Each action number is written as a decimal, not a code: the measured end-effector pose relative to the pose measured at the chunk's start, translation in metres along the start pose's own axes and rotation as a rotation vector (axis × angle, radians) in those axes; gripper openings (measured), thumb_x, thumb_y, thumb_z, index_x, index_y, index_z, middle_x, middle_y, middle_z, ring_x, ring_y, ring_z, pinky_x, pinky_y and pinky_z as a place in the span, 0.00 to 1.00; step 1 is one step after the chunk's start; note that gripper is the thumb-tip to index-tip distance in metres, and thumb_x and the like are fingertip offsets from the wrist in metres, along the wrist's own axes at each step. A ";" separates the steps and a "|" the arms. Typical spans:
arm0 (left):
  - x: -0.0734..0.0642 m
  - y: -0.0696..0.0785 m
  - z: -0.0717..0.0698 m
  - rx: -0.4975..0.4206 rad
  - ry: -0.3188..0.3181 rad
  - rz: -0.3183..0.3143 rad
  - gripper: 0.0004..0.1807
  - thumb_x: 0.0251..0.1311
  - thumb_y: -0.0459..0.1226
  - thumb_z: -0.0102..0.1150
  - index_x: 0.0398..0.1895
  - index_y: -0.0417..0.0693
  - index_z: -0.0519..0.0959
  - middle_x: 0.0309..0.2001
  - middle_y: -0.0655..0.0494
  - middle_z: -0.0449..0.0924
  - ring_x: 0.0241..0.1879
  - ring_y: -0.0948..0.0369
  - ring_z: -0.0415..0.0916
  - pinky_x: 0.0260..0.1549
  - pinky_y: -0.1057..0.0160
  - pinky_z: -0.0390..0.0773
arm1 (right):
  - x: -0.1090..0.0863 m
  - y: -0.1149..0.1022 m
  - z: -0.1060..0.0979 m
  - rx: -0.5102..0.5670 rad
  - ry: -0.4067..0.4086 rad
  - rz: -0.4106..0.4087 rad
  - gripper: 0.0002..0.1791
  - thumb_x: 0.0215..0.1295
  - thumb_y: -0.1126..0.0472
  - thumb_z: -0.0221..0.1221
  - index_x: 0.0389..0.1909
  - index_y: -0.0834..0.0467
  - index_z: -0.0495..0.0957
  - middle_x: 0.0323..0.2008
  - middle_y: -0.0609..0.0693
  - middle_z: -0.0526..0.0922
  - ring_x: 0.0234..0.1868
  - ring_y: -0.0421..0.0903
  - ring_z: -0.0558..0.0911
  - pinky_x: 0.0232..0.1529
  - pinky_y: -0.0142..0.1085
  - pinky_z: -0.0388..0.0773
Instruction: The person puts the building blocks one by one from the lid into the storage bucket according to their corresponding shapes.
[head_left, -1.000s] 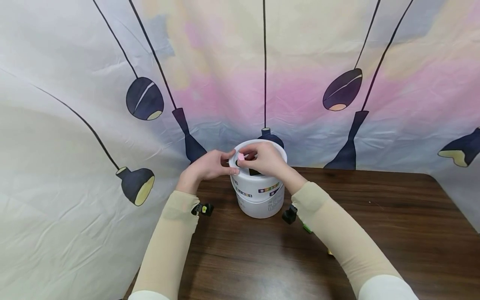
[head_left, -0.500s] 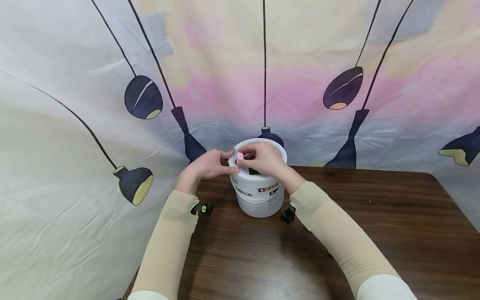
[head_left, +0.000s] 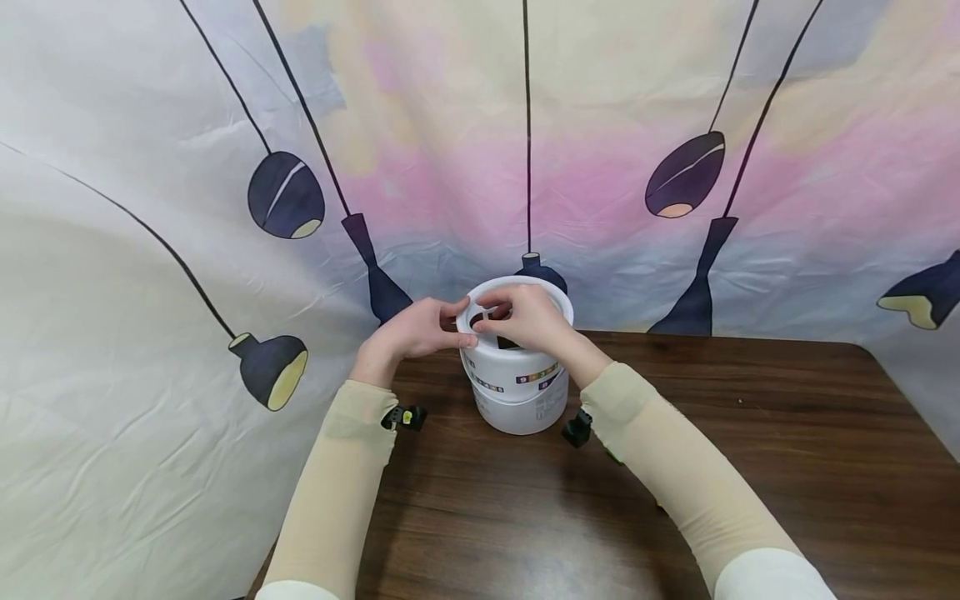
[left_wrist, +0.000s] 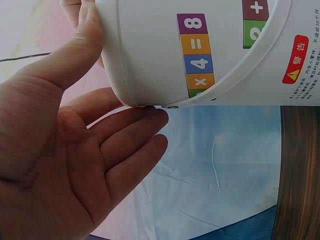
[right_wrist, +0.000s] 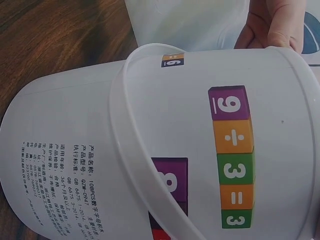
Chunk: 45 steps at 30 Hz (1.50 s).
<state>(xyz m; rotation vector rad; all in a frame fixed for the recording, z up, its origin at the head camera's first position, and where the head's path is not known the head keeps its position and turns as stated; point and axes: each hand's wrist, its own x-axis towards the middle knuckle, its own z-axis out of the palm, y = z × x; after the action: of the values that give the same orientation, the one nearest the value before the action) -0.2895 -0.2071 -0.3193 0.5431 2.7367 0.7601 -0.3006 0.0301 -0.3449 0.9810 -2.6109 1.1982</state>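
Observation:
A white bucket (head_left: 521,417) with printed number-block stickers stands on the table near the wall hanging. Its recessed white top has dark cut-out openings, partly hidden by my right hand. My left hand (head_left: 411,333) rests against the left of the rim, thumb in front and fingers behind. In the left wrist view the left hand's fingers (left_wrist: 135,130) lie fairly straight, some touching the bucket's side. Over the openings hovers my right hand (head_left: 528,317), its thumb and index finger apart with nothing seen between them. The bucket's handle (right_wrist: 135,130) hangs down along its side.
The dark wooden table (head_left: 765,450) stretches to the right. A small green piece (head_left: 612,456) shows beside the right forearm, partly covered by it. Behind stands a wall hanging (head_left: 600,183) printed with lamps.
The pink block that my right fingers pinched over the opening is out of sight, and thumb and index finger now stand apart. My left hand stays at the rim.

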 end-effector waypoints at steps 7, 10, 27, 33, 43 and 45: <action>-0.002 0.000 0.000 -0.001 0.001 0.001 0.45 0.70 0.52 0.71 0.83 0.49 0.63 0.78 0.48 0.68 0.75 0.51 0.68 0.69 0.49 0.73 | -0.001 0.001 0.000 0.005 -0.003 -0.002 0.26 0.69 0.50 0.74 0.64 0.56 0.86 0.54 0.50 0.90 0.48 0.46 0.90 0.51 0.44 0.86; -0.002 0.001 0.000 -0.007 -0.001 -0.003 0.46 0.69 0.52 0.72 0.84 0.50 0.62 0.78 0.47 0.67 0.75 0.51 0.68 0.69 0.49 0.74 | -0.003 0.003 -0.001 0.035 0.006 -0.003 0.24 0.69 0.51 0.74 0.63 0.56 0.87 0.54 0.50 0.90 0.49 0.47 0.89 0.51 0.45 0.86; 0.000 0.003 0.000 0.023 0.018 -0.014 0.47 0.67 0.54 0.73 0.84 0.52 0.62 0.79 0.48 0.67 0.78 0.49 0.64 0.72 0.47 0.69 | -0.061 0.044 -0.029 0.230 0.350 -0.080 0.14 0.71 0.60 0.72 0.55 0.59 0.90 0.48 0.51 0.91 0.46 0.46 0.88 0.49 0.42 0.86; -0.001 0.003 0.001 0.025 0.025 -0.019 0.46 0.67 0.55 0.73 0.83 0.54 0.63 0.79 0.49 0.67 0.78 0.50 0.64 0.72 0.48 0.69 | -0.106 0.078 -0.044 0.209 0.372 0.035 0.16 0.74 0.58 0.69 0.58 0.57 0.89 0.49 0.53 0.90 0.47 0.41 0.85 0.46 0.32 0.83; -0.001 0.003 0.002 0.012 0.023 -0.023 0.47 0.67 0.54 0.73 0.84 0.53 0.62 0.78 0.47 0.68 0.78 0.50 0.63 0.73 0.47 0.68 | -0.183 0.137 -0.057 0.151 -0.061 0.181 0.18 0.73 0.54 0.70 0.59 0.56 0.88 0.49 0.48 0.91 0.47 0.40 0.87 0.45 0.35 0.84; -0.001 0.002 0.003 0.007 0.026 -0.025 0.47 0.67 0.54 0.74 0.84 0.53 0.62 0.78 0.47 0.68 0.78 0.50 0.63 0.73 0.48 0.68 | -0.196 0.145 -0.059 0.145 -0.140 0.183 0.18 0.73 0.55 0.70 0.58 0.58 0.88 0.47 0.48 0.91 0.45 0.40 0.87 0.44 0.35 0.84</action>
<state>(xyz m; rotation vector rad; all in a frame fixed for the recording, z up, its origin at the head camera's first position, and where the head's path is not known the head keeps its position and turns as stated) -0.2874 -0.2046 -0.3202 0.5028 2.7656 0.7568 -0.2423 0.2424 -0.4661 0.8957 -2.8079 1.4277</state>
